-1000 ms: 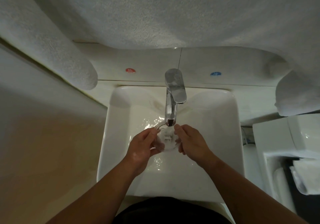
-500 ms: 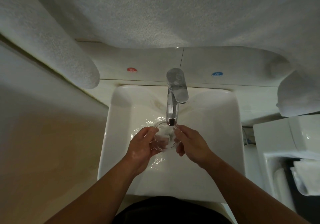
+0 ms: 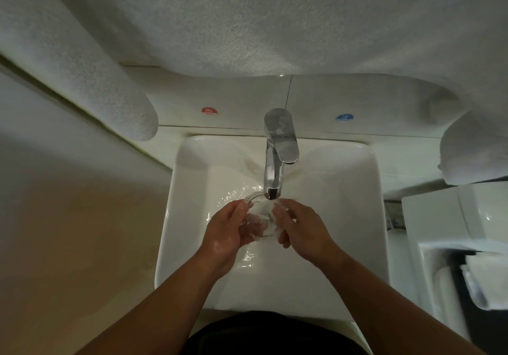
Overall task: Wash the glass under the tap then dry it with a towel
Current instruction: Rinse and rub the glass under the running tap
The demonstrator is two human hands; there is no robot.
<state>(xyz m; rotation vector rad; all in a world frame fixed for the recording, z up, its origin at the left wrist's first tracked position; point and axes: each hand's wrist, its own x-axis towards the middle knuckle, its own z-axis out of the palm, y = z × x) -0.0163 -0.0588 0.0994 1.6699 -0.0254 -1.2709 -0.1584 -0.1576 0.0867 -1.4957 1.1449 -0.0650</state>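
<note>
Hands, left (image 3: 229, 232) and right (image 3: 303, 229), clasp glass (image 3: 259, 218) over white sink (image 3: 189, 217), seemingly under running tap (image 3: 276, 157).

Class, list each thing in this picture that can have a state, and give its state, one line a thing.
glass: held under the spout, wet, tilted
tap: running
sink: wet, water flowing across its bottom
left hand: wet, gripping the glass
right hand: gripping the glass
towel: hanging above the sink, unused
</note>
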